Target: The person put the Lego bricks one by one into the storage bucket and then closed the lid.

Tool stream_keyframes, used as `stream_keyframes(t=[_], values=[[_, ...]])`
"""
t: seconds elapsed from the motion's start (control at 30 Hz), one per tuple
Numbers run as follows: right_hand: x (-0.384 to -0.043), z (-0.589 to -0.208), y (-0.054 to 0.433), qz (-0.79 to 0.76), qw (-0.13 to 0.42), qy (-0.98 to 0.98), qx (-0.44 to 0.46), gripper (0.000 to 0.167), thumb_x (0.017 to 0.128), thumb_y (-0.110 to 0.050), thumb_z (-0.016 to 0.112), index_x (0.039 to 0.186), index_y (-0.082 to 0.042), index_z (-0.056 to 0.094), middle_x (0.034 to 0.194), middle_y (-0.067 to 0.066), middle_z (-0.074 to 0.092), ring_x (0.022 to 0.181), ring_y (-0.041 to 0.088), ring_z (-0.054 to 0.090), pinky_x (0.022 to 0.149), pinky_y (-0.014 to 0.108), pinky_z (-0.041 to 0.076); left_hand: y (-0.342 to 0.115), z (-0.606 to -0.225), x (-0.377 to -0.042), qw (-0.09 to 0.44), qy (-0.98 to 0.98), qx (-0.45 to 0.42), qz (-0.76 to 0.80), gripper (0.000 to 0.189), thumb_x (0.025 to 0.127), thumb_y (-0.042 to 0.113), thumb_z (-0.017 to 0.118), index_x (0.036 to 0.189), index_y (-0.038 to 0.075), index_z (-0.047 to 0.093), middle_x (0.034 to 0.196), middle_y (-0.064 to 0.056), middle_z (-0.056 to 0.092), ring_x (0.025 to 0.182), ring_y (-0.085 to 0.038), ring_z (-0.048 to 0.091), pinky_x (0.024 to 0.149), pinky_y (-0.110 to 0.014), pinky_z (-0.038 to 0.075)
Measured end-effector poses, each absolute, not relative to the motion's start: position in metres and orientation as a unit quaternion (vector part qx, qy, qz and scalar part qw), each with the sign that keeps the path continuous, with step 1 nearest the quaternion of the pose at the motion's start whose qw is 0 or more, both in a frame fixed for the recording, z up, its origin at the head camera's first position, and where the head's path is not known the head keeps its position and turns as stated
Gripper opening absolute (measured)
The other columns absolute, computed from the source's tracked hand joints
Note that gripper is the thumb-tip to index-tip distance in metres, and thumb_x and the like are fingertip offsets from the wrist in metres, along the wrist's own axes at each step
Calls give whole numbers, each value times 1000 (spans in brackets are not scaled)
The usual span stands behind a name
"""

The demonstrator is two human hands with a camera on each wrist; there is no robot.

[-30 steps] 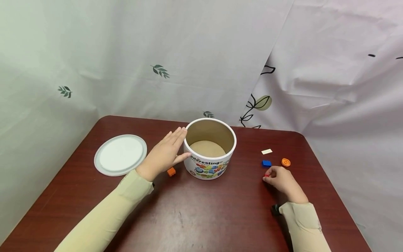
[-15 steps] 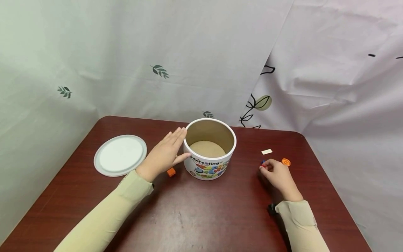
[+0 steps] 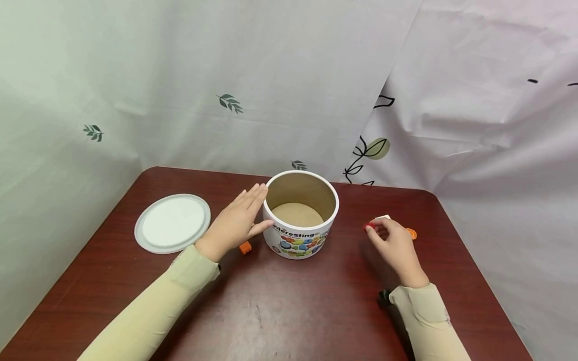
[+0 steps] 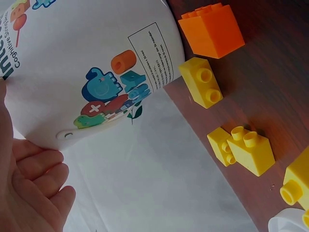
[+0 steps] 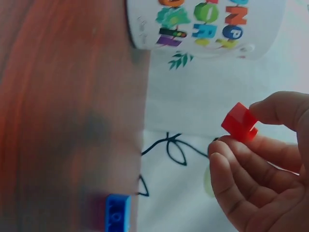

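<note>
My right hand (image 3: 398, 249) pinches a red toy block (image 5: 239, 122) between thumb and fingers, lifted above the table to the right of a white printed bucket (image 3: 298, 245). In the right wrist view a blue toy block (image 5: 117, 212) lies on the table; in the head view the right hand hides it. My left hand (image 3: 237, 220) touches the left side of the bucket near its rim, fingers straight. The bucket stands upright without a lid, its pale bottom bare where it shows. Beside it sits an orange toy block (image 4: 212, 34).
A round white lid (image 3: 173, 223) lies on the table at left. Several yellow blocks (image 4: 251, 150) show in the left wrist view, hidden behind the left arm in the head view. An orange ring-shaped piece (image 3: 411, 233) and a cream flat piece (image 3: 383, 217) lie near the right hand.
My right hand has lifted the red block off the table and carried it left and away from me, towards the bucket. The left hand stays at the bucket.
</note>
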State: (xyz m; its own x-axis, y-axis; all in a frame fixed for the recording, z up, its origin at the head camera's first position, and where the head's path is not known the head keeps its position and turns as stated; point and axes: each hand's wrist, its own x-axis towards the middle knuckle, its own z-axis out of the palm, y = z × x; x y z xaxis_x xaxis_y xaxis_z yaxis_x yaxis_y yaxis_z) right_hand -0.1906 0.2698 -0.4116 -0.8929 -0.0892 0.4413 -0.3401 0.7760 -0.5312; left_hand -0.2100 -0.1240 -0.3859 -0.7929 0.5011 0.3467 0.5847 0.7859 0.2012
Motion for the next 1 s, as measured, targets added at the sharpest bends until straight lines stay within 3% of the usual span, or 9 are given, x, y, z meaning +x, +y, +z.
stream_keyframes(t=[0.2, 0.47, 0.73, 1.0], values=[[-192, -399, 256, 334, 243, -899, 145, 9, 90, -10, 76, 98, -6, 74, 85, 1, 69, 74, 11, 64, 67, 9, 49, -126, -388, -208, 142, -934, -291, -151, 82, 98, 45, 66, 153, -6, 36, 158, -22, 37, 150, -32, 31, 123, -48, 23], [-197, -368, 230, 357, 283, -869, 196, 12, 87, -9, 78, 99, -8, 75, 86, -1, 69, 74, 7, 62, 65, 10, 50, -126, -389, -209, 158, -930, -297, -145, 82, 97, 45, 67, 153, -7, 37, 157, -23, 38, 148, -33, 33, 121, -50, 27], [-206, -353, 205, 388, 274, -851, 226, 13, 89, -9, 76, 103, -6, 75, 90, 3, 71, 78, 11, 65, 67, 14, 52, -126, -388, -210, 153, -931, -299, -141, 83, 97, 44, 67, 153, -8, 35, 158, -24, 36, 149, -34, 32, 121, -50, 27], [-221, -345, 180, 417, 236, -842, 249, 12, 91, -8, 75, 103, -5, 75, 91, 4, 71, 77, 12, 65, 68, 20, 55, -126, -390, -211, 146, -932, -298, -145, 84, 97, 44, 67, 154, -7, 33, 159, -22, 35, 150, -32, 30, 124, -46, 19]])
